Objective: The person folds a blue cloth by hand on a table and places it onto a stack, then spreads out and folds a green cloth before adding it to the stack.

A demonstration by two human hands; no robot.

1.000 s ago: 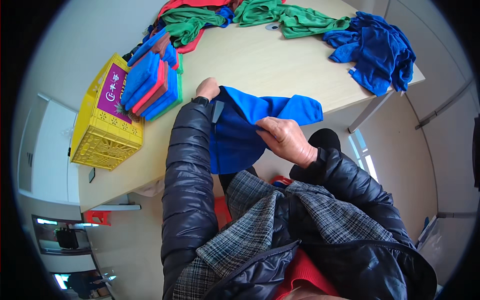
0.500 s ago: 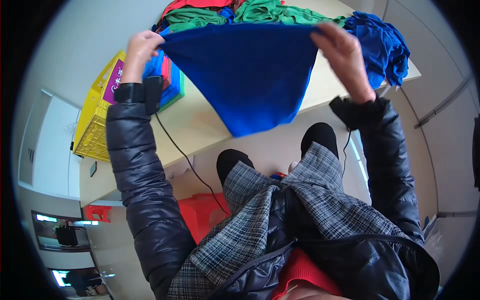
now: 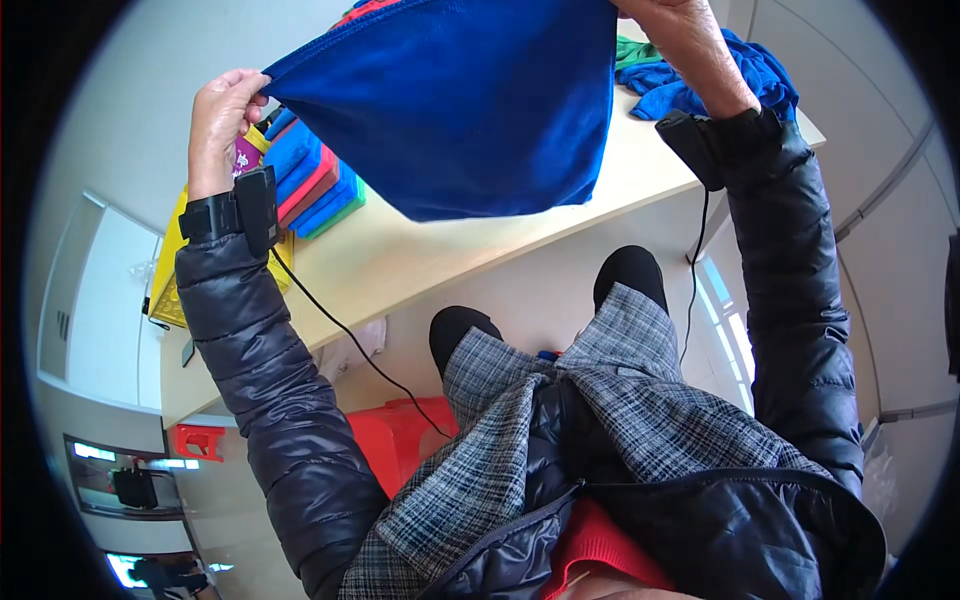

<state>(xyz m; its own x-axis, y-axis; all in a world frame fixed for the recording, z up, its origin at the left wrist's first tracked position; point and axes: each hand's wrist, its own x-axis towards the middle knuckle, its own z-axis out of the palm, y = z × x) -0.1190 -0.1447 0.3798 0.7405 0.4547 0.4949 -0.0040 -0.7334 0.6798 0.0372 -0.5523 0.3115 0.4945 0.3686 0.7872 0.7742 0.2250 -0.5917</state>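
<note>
A blue cloth (image 3: pixel 450 110) hangs spread out above the table, stretched between my two hands. My left hand (image 3: pixel 226 115) pinches its upper left corner between thumb and fingers. At the upper right corner my right hand (image 3: pixel 685 40) grips the cloth; its fingertips are partly cut off by the picture's top edge. Behind the left corner stands a stack of folded cloths (image 3: pixel 310 180) in blue, red and green. To the right of the spread cloth lies a crumpled blue pile of cloth (image 3: pixel 665 88), with a bit of green cloth (image 3: pixel 637 52) beside it.
The pale table (image 3: pixel 420 240) runs across in front of me. A yellow basket (image 3: pixel 172 270) stands at its left, partly behind my sleeve. Cables hang from both wrist devices. Below the table is a red plastic stool (image 3: pixel 395 440); white cabinets line the right side.
Both hands have risen and moved apart, the left one leftward, pulling the blue cloth wider and higher. Its lower edge has lifted, and it now hides most of the green and red pile behind.
</note>
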